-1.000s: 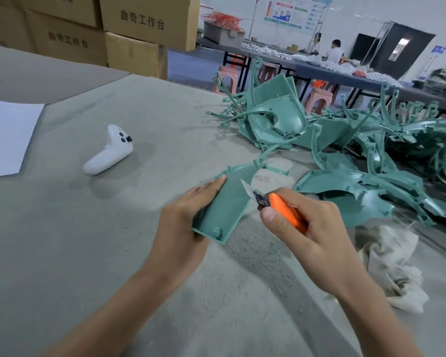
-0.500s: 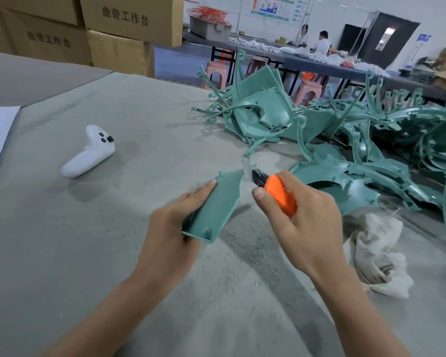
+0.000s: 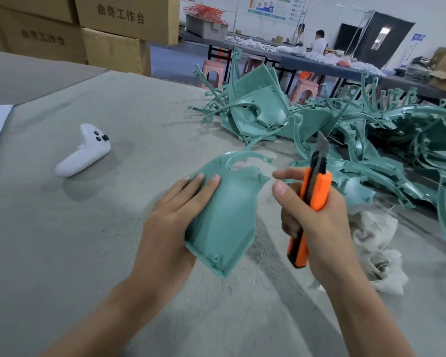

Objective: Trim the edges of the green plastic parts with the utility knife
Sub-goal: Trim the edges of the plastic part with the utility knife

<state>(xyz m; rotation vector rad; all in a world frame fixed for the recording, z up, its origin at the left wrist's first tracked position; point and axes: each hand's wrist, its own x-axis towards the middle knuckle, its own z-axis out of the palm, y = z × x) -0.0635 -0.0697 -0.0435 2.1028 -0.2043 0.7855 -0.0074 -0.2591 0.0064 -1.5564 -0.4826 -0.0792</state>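
Over the middle of the worktop, the green plastic part is being held by the left hand, fingers pressed together across its face. The right hand is gripping the orange utility knife, fingers curled round the handle, blade pointing up. More green parts are lying piled toward the far right corner, a white controller toward the left edge.

left hand: holds green part; right hand: grips knife
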